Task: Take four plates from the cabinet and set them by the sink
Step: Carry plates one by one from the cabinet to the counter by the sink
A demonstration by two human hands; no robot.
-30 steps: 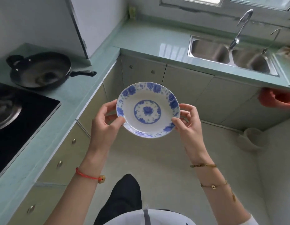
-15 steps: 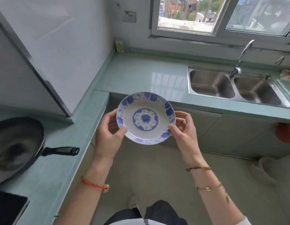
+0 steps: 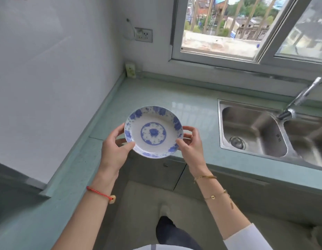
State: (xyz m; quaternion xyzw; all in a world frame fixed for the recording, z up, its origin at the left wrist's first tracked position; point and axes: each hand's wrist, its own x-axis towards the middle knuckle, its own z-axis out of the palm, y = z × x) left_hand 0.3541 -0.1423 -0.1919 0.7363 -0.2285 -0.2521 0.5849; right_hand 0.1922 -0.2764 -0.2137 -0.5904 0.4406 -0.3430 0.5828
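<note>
Blue-and-white porcelain fills the middle of the view: a round plate [image 3: 153, 131] with a blue flowered rim and a blue medallion at its centre, held level and face up in the air by two bare hands. The left hand [image 3: 114, 148] is clamped on the rim at about 8 o'clock, thumb on top and fingers underneath; the right hand [image 3: 191, 147] is clamped on the rim at about 4 o'clock in the same way. A red cord bracelet [image 3: 100, 194] circles the left wrist, and thin gold bracelets [image 3: 205, 177] circle the right forearm. The plate hangs above the front edge of a pale green bench [image 3: 156, 94] that runs along two walls and meets in a corner at 12 o'clock from the plate. A steel double sink [image 3: 254, 130] is set into the bench at 3 o'clock, well apart from the plate, with a chrome tap [image 3: 299, 100] leaning over it. A window [image 3: 228, 29] opens above the bench at 1 o'clock, and a wall socket [image 3: 143, 34] sits at 12 o'clock. Beige cabinet doors [image 3: 156, 170] stand under the bench at 6 o'clock.
</note>
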